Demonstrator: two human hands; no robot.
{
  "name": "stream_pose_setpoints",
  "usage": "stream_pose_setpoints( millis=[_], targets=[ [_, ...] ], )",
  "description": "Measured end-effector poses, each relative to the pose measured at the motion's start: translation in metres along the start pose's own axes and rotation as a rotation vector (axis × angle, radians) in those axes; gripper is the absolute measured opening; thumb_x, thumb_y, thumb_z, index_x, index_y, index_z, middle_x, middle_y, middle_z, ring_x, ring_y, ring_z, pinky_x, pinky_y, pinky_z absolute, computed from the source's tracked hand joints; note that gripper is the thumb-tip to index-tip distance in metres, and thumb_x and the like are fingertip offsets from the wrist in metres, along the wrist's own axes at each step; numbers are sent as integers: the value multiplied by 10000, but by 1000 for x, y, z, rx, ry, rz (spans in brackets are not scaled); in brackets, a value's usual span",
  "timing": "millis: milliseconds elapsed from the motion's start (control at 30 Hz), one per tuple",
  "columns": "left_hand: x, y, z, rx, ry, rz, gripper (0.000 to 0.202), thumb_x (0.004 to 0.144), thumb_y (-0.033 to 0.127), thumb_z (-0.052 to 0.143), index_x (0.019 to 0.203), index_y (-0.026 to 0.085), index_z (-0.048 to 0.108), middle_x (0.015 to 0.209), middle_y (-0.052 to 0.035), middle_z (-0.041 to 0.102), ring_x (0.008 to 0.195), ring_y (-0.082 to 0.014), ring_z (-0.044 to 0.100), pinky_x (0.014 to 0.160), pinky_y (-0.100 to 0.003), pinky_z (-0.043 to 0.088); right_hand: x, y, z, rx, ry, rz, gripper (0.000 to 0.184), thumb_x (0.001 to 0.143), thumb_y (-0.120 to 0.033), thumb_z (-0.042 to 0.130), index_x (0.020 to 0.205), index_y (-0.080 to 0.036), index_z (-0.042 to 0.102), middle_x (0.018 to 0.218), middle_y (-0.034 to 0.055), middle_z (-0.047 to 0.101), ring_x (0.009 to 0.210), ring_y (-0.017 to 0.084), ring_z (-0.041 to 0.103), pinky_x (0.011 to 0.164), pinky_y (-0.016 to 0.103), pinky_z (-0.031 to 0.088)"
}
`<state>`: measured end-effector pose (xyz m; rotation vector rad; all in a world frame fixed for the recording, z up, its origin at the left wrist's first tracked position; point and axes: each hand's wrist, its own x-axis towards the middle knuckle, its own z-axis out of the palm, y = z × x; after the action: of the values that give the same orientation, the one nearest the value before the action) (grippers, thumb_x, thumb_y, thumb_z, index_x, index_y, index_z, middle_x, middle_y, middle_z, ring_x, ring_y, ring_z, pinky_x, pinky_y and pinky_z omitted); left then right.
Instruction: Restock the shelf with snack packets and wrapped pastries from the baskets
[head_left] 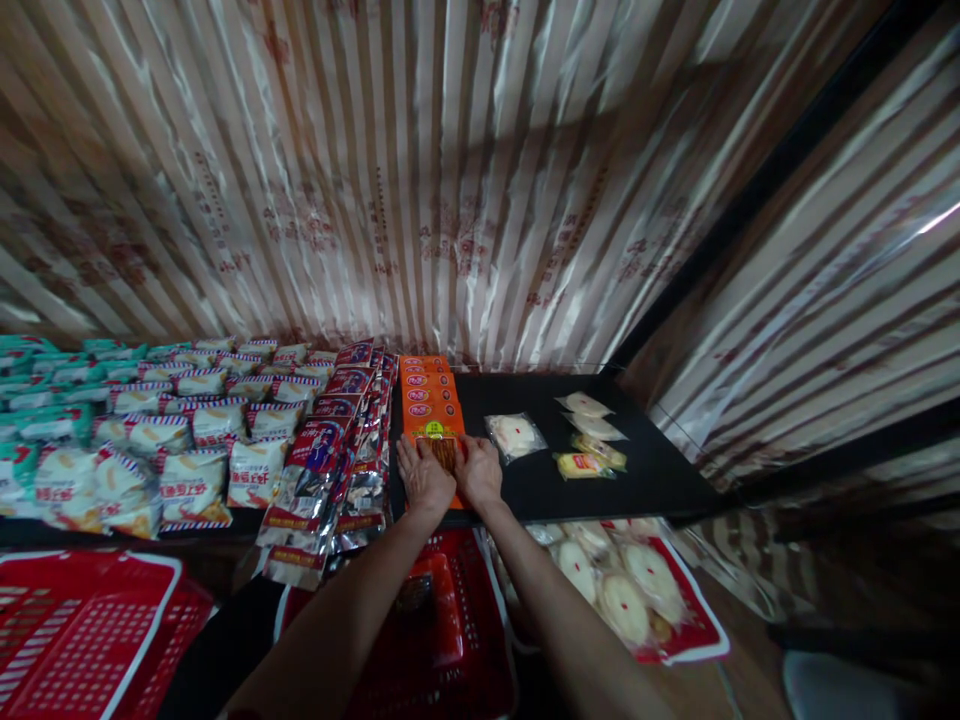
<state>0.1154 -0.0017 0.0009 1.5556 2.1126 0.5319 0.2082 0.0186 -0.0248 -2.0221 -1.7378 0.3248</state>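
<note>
Orange snack packets (429, 395) with a brown window at the near end lie overlapped in a row on the black shelf (517, 490). My left hand (427, 478) rests at the left edge of the nearest packet, thumb on its front. From the right, my right hand (478, 470) holds the same packet by its edge, fingers partly hidden. Left of this row, dark red and silver packets (311, 465) overlap in leaning rows. To the right, a clear packet with a white round piece (516, 436) lies flat.
White and green snack bags (191, 485) fill the shelf's left side. Yellow packets (583, 465) and pale packets (589, 405) lie at right. Below stand a red basket of pale round packets (701, 650), a red basket (495, 640) under my arms and another red basket (82, 640). A striped curtain (450, 200) hangs behind.
</note>
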Motion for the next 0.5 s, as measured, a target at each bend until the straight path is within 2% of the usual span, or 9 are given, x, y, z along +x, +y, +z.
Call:
stream_pose_setpoints(
  millis=[100, 167, 233, 333, 400, 467, 500],
  targets=[
    [-14, 2, -4, -63, 74, 109, 503, 781, 227, 514, 1249, 47, 481, 1461, -217, 293, 1384, -315, 186, 1106, -423, 218, -13, 2, 1, 80, 115, -70, 349, 852, -242, 428, 1130, -148, 617, 1122, 127, 563, 1010, 232, 494, 897, 343, 413],
    [-29, 1, -6, -174, 120, 218, 356, 820, 247, 476, 1118, 85, 584, 1359, -191, 449, 1315, -291, 332, 1080, -410, 281, -28, 5, 2, 190, 186, -132, 349, 821, -227, 448, 1123, -164, 610, 1115, 109, 565, 1005, 223, 492, 886, 345, 427],
    [-51, -4, -4, -276, 114, 309, 275, 845, 214, 426, 1014, 136, 628, 1199, -137, 584, 1173, -236, 482, 1031, -374, 356, -51, 10, 4, 317, 225, -206, 342, 804, -218, 445, 1103, -179, 607, 1080, 93, 580, 999, 211, 507, 878, 341, 439],
    [-92, -26, 7, -347, 50, 360, 273, 837, 157, 404, 989, 181, 629, 1058, -80, 647, 1018, -190, 557, 955, -340, 424, -95, 19, 9, 441, 185, -309, 321, 794, -183, 420, 1046, -192, 618, 1019, 76, 615, 974, 200, 543, 887, 346, 448],
    [-119, -50, 17, -423, 3, 317, 278, 813, 133, 416, 978, 173, 636, 1059, -94, 644, 1027, -206, 546, 968, -363, 409, -128, 27, 17, 441, 84, -333, 316, 794, -155, 410, 1012, -208, 632, 969, 59, 644, 932, 196, 568, 868, 349, 463],
    [-141, -78, 30, -534, -98, 143, 320, 777, 89, 428, 1008, 170, 634, 1128, -95, 621, 1107, -209, 512, 1031, -369, 345, -157, 33, 28, 377, -98, -315, 327, 799, -122, 404, 999, -214, 646, 942, 55, 667, 905, 189, 590, 844, 332, 477],
    [-147, -93, 37, -617, -173, 0, 344, 765, 68, 431, 1020, 182, 631, 1182, -83, 601, 1154, -198, 490, 1059, -355, 309, -167, 35, 34, 321, -219, -299, 334, 797, -106, 410, 1003, -210, 652, 963, 63, 675, 908, 184, 603, 840, 314, 479]
  ],
)
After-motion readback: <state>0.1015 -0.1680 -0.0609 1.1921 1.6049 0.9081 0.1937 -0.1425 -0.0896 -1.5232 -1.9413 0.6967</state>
